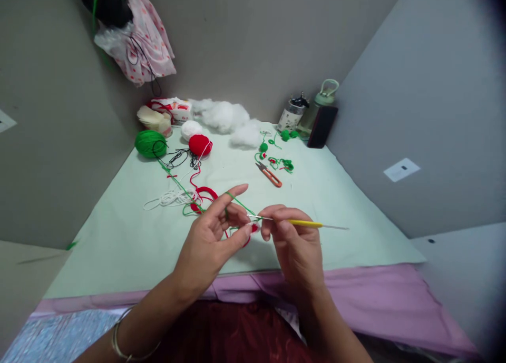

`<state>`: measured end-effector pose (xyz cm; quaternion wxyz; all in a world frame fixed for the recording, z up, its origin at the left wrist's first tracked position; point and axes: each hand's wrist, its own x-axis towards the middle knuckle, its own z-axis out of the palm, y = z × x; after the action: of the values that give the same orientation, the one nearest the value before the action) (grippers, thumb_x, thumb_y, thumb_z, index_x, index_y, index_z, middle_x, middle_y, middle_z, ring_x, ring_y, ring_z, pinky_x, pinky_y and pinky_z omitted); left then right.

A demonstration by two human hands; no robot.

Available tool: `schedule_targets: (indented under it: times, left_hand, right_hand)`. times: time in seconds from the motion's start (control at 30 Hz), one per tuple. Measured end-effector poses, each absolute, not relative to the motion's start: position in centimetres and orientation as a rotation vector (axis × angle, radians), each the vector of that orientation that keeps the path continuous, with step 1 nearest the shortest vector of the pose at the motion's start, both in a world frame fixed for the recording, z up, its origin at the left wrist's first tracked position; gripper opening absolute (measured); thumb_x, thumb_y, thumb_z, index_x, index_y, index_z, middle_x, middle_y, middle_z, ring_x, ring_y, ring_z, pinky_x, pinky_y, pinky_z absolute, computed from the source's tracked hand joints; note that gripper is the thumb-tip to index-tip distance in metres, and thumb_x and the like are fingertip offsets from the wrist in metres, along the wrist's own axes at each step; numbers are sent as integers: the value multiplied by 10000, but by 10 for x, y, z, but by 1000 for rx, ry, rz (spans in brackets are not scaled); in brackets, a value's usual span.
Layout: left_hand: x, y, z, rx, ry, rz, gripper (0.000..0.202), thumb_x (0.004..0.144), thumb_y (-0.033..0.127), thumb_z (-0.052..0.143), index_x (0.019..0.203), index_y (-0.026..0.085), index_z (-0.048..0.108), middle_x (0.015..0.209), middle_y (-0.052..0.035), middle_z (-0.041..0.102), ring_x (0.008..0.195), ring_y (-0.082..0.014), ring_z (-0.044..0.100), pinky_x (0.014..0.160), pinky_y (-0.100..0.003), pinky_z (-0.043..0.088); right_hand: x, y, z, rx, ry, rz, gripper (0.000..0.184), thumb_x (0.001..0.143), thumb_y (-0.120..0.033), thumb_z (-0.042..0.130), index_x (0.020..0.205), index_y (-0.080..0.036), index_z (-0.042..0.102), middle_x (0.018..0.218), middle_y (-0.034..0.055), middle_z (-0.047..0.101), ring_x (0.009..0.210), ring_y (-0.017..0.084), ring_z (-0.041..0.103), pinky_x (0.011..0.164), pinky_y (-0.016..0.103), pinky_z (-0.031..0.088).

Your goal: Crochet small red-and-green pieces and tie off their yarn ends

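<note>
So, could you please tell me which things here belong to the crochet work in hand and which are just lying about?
In use: crochet hook in right hand; green yarn over left hand; green yarn ball; red crochet piece.
Lying about: orange snips; white stuffing; red yarn ball; water bottle.

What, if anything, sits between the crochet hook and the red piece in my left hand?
Nothing visible. The crochet hook in the right hand reaches the red piece pinched by the left hand; the green strand runs above, over the index finger.
</note>
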<state>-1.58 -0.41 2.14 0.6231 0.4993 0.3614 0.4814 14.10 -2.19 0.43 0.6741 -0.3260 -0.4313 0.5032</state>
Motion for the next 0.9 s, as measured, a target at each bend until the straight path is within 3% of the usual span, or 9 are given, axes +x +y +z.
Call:
schedule_targets:
  times: [0.27, 0.67, 0.9]
  left_hand:
    - [-20, -4, 20, 1124, 804, 1061, 521, 862, 238, 720, 1367, 258, 595, 910, -6, 609, 900, -139, 599, 851, -254, 510]
    - [-21, -5, 18, 1185, 848, 1080, 483, 863, 217, 717, 1333, 262, 617, 897, 5, 613, 861, -117, 594, 825, -228, 505]
    - [-20, -6, 20, 1227, 884, 1127, 451, 849, 209, 720, 1292, 237, 640, 860, 11, 624, 827, -111, 601, 801, -223, 513]
  right_hand:
    - [152, -25, 7, -713, -1187, 1028, 157, 973, -275, 602, 968, -252, 757, 941, 50, 750, 702, 154, 669, 654, 324, 554]
    - [155, -39, 14, -847, -1509, 667, 243, 987, -163, 545, 1073, -278, 742, 1007, 46, 754, 895, 199, 702, 779, 379, 572]
    - [157, -40, 14, -847, -1666, 529, 287, 960, -68, 542, 1120, -242, 704, 1037, 42, 746, 992, 180, 688, 840, 345, 574]
